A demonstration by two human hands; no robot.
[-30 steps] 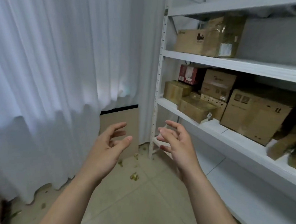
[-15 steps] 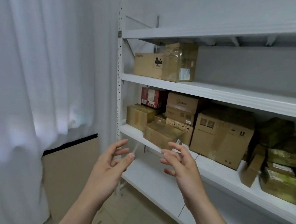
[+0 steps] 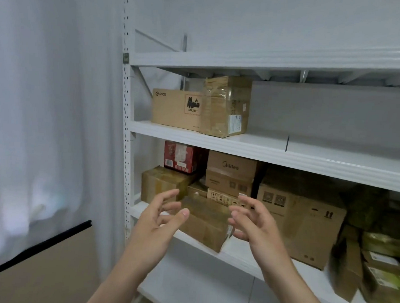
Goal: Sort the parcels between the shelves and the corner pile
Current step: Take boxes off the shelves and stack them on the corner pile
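A white metal shelf unit holds cardboard parcels. At the front edge of the middle shelf lies a low brown parcel, partly wrapped in tape. My left hand and my right hand hover open on either side of it, fingers spread, holding nothing. Behind it stand a taped brown box, a red box, stacked Midea boxes and a large carton. On the upper shelf sit a PICO box and a taped parcel.
A white curtain hangs on the left. Below it a flat cardboard sheet with a black edge leans in the corner. More parcels, some in green wrap, crowd the middle shelf's right end. The lowest shelf is bare.
My view has swung up and to the right, from the floor corner to the shelves. Both hands have risen and come close to the low parcel at the shelf's front, still open.
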